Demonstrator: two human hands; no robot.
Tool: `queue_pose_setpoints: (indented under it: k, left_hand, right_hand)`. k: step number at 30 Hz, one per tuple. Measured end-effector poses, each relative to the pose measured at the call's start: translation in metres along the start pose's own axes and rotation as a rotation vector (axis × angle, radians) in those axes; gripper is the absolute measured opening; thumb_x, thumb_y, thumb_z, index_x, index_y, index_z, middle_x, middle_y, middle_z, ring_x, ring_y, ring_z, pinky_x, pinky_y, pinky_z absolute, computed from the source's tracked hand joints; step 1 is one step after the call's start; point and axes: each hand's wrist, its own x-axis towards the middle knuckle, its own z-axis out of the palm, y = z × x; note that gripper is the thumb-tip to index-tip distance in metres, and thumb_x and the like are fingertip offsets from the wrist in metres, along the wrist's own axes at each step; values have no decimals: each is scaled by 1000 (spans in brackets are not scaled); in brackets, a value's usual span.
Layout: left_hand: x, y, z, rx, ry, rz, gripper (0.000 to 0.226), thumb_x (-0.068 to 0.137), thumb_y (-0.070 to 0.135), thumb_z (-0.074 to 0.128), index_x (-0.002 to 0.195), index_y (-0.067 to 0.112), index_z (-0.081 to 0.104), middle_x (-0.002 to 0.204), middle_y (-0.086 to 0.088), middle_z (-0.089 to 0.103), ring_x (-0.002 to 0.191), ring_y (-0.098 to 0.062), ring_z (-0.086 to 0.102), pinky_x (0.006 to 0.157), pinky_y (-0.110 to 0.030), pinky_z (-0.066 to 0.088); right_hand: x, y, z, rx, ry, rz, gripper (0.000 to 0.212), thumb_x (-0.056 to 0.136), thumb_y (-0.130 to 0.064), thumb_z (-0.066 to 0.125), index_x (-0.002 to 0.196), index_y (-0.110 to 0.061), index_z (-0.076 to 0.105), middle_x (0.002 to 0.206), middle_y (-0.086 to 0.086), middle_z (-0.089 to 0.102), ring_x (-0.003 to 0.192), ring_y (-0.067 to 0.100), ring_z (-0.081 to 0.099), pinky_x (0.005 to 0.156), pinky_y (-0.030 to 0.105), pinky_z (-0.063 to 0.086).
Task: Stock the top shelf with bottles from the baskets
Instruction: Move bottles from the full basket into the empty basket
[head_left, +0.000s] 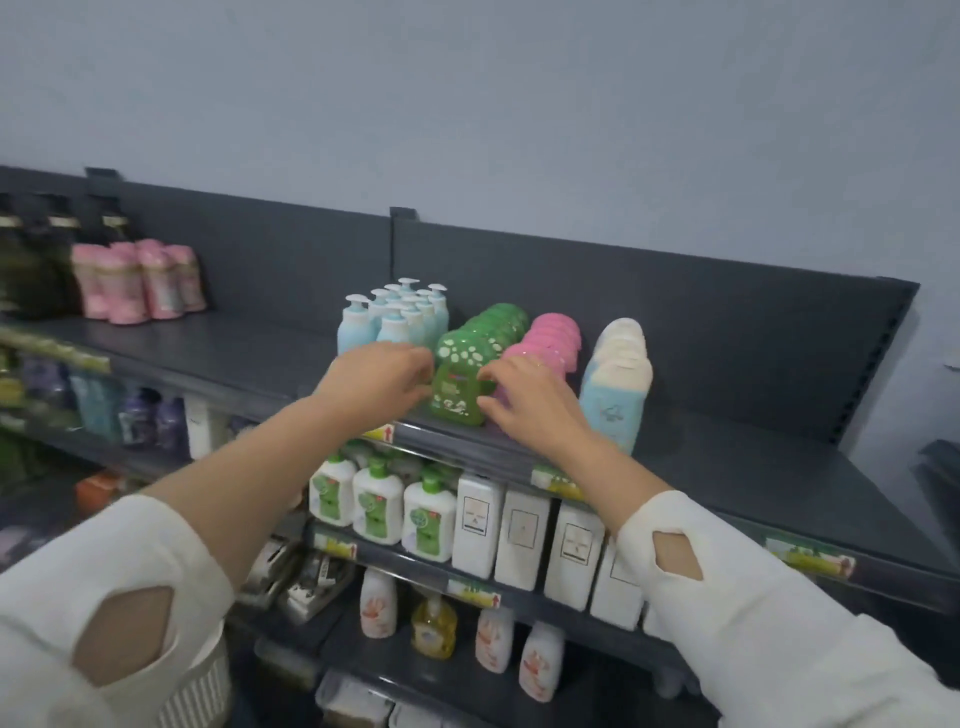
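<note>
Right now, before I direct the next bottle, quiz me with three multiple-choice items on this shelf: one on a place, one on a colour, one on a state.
1. The front green bottle stands:
A) in a basket
B) at the front edge of the top shelf
C) on the floor

2. The row just right of the green bottles is:
A) black
B) yellow
C) pink

3. The front green bottle is:
A) upright
B) lying flat
C) upside down

Answers:
1 B: the left hand and right hand flank it at that edge.
2 C: pink bottles line up there.
3 A: its base rests on the shelf.
</note>
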Motion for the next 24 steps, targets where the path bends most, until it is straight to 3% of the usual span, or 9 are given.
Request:
queue_pose_setpoints:
  k: [7, 14, 17, 24]
  left_hand:
    - [-80, -109, 1, 159, -98, -185, 18, 92, 33, 46, 103, 20, 53, 104, 0, 59, 102, -24, 56, 72, -32, 39]
    - [-204, -192, -5, 223, -205, -588, 18, 93, 33, 45, 105, 23, 55, 106, 2, 60, 99, -22, 58, 68, -32, 42]
    - [-266, -213, -11, 233, -252, -764, 20, 93, 35, 47, 105, 22, 56, 107, -1, 61, 99, -25, 59, 75, -34, 47]
    - [-400, -259, -9, 161, -380, -1081, 23, 92, 34, 52, 111, 22, 57, 113, -2, 61, 102, -22, 57, 80, -28, 43]
  right_hand:
    - [60, -101, 68, 10, -95, -299, 31, 91, -37, 54, 116, -19, 57, 114, 4, 58, 107, 27, 52, 89, 41, 44]
    - [107, -228, 147, 157, -181, -621, 30, 92, -37, 51, 117, -21, 57, 117, 2, 57, 111, 26, 51, 87, 38, 44]
    - [109, -292, 177, 220, -257, -775, 30, 93, -35, 51, 118, -19, 57, 117, 6, 56, 110, 29, 51, 87, 40, 44]
    - [90, -441, 241, 326, -470, -1063, 33, 95, -33, 49, 125, -22, 54, 123, 4, 55, 117, 25, 48, 88, 37, 42]
